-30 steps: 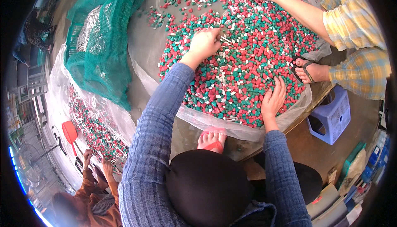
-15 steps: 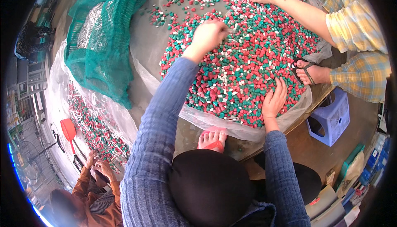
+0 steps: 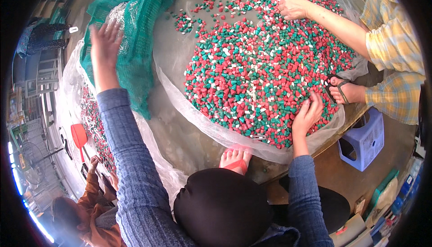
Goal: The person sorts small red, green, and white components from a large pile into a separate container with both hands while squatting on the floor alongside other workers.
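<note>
A wide heap of small red, green and white pieces lies spread over a translucent plastic sheet. Over at the left, my left hand is above a green mesh-covered basket, its fingers spread and nothing visible in them. Slim white pieces lie inside the basket, partly behind my fingertips. My right hand rests at the heap's near right edge, fingers stretched out over the pieces.
Across the heap, a person in yellow plaid works with both hands; their sandalled foot stands beside it. A blue plastic stool is at right. Lower left, another person in brown sits near a second pile and a red scoop.
My left hand has swung left from above the heap to the green mesh basket, and its fingers have spread. My right hand stays at the heap's near right edge.
</note>
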The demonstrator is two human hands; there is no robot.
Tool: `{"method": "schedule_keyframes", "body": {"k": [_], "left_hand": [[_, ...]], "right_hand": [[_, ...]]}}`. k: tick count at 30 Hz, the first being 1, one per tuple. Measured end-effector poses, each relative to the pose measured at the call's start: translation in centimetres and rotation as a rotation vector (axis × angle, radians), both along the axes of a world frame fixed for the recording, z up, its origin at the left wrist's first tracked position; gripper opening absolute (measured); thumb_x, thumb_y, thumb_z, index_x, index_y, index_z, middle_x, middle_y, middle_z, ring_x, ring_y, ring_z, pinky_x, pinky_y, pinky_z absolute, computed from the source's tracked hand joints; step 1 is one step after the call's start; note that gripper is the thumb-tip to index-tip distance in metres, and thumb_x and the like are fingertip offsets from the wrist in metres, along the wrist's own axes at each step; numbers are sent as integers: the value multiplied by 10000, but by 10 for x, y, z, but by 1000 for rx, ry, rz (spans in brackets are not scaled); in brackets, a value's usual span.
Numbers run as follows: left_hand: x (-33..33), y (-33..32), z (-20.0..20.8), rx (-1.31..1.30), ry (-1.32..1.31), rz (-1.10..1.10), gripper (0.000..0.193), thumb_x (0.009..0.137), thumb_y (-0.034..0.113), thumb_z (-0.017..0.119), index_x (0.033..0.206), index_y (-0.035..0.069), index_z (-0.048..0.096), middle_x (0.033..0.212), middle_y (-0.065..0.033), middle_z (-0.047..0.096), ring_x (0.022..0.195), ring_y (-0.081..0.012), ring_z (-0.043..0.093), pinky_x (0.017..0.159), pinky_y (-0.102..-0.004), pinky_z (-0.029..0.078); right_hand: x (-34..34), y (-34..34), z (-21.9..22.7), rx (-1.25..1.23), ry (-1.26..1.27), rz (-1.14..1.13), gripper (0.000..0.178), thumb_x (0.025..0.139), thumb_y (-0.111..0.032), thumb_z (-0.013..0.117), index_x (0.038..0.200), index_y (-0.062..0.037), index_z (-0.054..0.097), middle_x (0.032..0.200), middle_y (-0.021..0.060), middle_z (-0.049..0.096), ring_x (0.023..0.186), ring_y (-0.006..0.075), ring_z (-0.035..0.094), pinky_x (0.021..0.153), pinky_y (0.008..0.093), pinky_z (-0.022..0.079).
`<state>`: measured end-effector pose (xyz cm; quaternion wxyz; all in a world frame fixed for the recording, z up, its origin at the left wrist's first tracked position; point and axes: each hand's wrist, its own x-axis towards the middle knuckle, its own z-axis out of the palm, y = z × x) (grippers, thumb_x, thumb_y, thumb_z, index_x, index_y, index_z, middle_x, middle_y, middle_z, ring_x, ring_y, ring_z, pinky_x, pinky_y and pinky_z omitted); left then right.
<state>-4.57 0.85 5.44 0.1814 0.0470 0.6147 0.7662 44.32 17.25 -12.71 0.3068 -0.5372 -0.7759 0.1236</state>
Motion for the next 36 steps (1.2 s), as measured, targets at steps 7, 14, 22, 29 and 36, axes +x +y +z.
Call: {"method": "schedule_keyframes", "body": {"k": [7,14,22,29,36], "left_hand": [[155,114,-136,-531,970,-897,243,843,143,573,1072,84,632,1063,-118,628,1036,-255,576,887,-365,453],[137,131,-182,-779,1487,-1021,257,828,283,584,1066,194,623,1112,-23,574,1062,-240,549,942,-457,382],[164,150,-179,-978,1350,-1002,328,750,360,678,994,149,617,1060,-69,559,1041,-274,538,855,-411,447],[218,170,-189,-1197,1034,-884,516,692,419,723,1037,62,583,1093,-131,550,1082,-291,512,897,-443,421],[217,169,-188,-1091,1211,-1012,212,682,219,679,868,127,637,984,-89,600,1063,-277,524,912,-444,414]], "right_hand": [[-143,12,20,-91,-37,763,352,799,-111,574,1144,-43,547,1220,133,521,1166,303,466,993,431,361],[-149,14,-1,-85,-322,683,389,823,-236,551,1170,-61,523,1244,100,507,1217,257,426,1040,448,295],[-113,20,11,-94,-352,675,343,779,-262,591,1059,-66,562,1157,70,542,1169,213,460,1042,467,228],[-115,17,9,-66,-363,639,343,762,-248,604,1037,-48,558,1128,87,550,1152,222,471,1029,471,236],[-115,17,11,-78,-351,629,351,768,-249,595,1056,-52,559,1169,81,538,1172,220,457,1034,472,228]]}}
